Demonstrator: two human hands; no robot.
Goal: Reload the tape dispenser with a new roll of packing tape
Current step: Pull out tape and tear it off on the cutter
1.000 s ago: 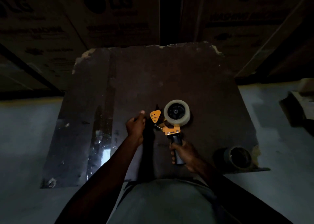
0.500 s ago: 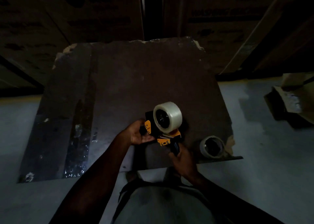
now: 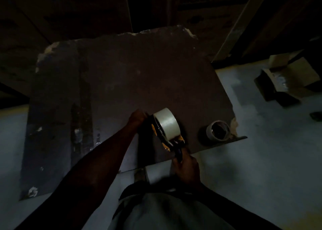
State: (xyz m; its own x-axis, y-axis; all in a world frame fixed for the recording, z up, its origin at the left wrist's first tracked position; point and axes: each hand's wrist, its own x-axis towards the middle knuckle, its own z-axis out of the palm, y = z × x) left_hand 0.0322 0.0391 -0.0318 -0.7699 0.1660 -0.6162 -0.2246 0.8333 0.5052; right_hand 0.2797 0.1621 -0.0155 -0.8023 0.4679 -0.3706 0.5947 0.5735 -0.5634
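Both hands are on the tape dispenser (image 3: 169, 140): the right hand (image 3: 187, 167) is wrapped round its dark handle, and the left hand (image 3: 137, 117) is curled against the front end of the frame, beside the new roll (image 3: 167, 124). Whether the left fingers pinch a loose tape end or only the frame, the dim light does not let me tell. The dispenser is held up over the near edge of the board (image 3: 139, 69), tilted so the roll's outer face turns to the right.

The step in hand looks like threading the tape end through the front. To do it well, the right hand should keep the handle steady while the left draws the end out flat, sticky side facing away from the roller, and feeds it without letting it fold on itself.

The roll is a wide, pale, glossy cylinder seated on the hub. The frame is orange and black, metal or hard plastic. An old roll (image 3: 218, 130), nearly bare and ring-shaped, stands at the board's near right corner. The board is dark, flat and matt, chipped pale at its corners, with shiny streaks of stuck tape along its left side.
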